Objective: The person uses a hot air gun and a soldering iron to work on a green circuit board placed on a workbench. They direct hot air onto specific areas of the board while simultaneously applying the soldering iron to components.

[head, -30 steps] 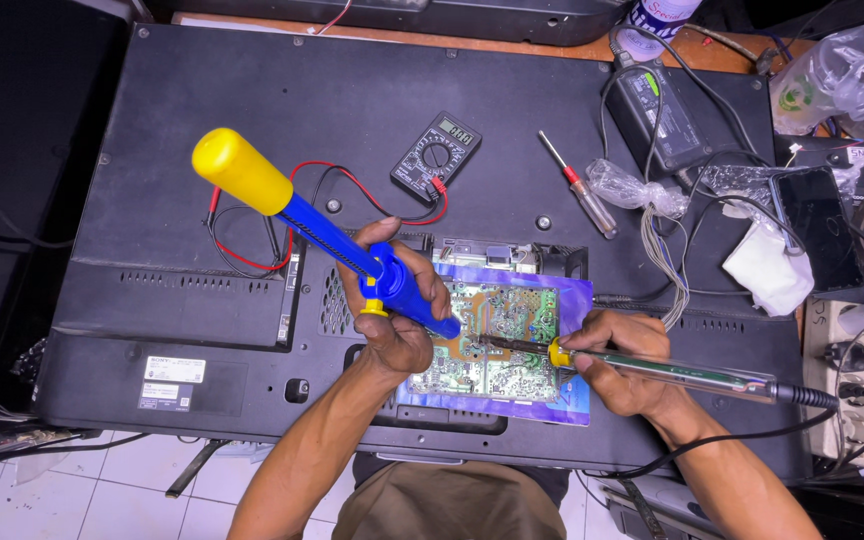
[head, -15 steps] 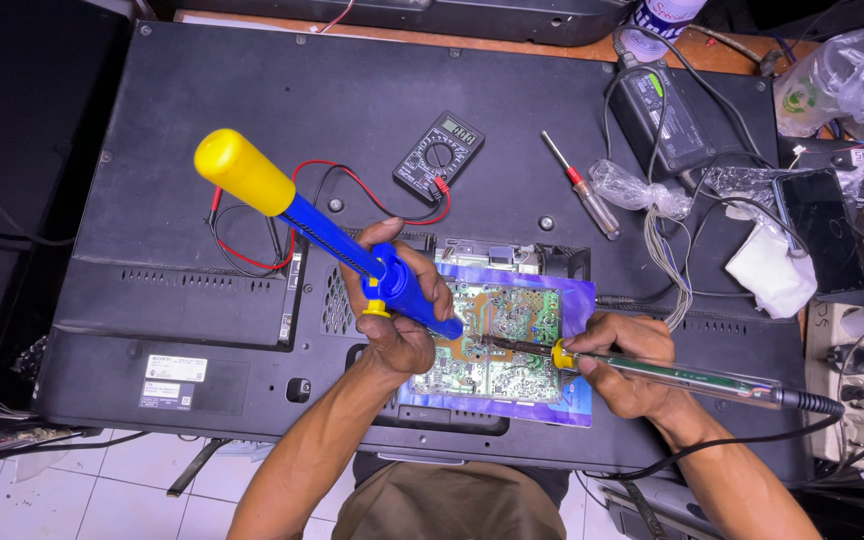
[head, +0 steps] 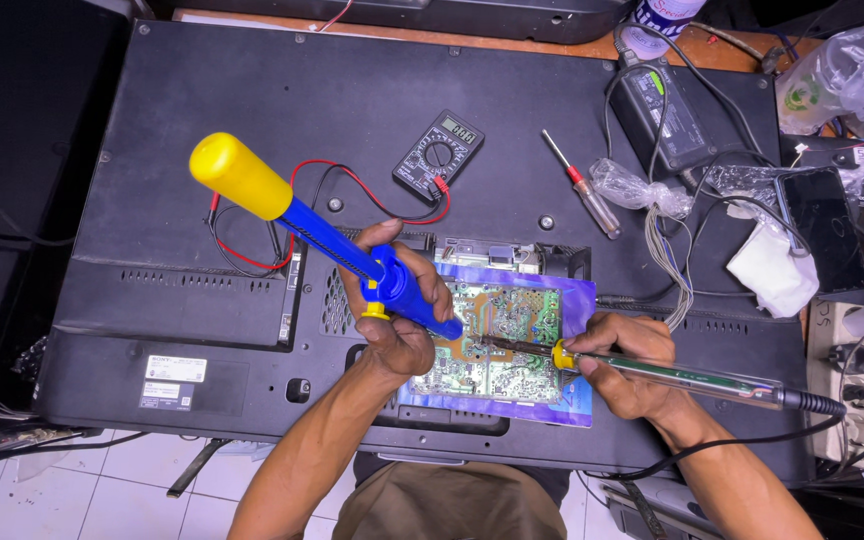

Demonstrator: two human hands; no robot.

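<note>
My left hand (head: 392,310) grips a blue desoldering pump (head: 327,235) with a yellow plunger knob, its tip down on a green circuit board (head: 507,340). My right hand (head: 627,365) holds a soldering iron (head: 672,372) with a clear green handle, its dark tip touching the board just right of the pump's nozzle. The board lies on a purple sheet (head: 572,295) on the back of a large black television (head: 252,120) lying face down.
A black multimeter (head: 439,152) with red and black leads lies beyond the board. A red-handled screwdriver (head: 580,185), a power adapter (head: 667,105), plastic bags, a phone (head: 822,225) and a power strip (head: 847,380) sit to the right. White floor tiles show below.
The pump and both hands have stayed almost still over the board; the pump's yellow end has barely shifted.
</note>
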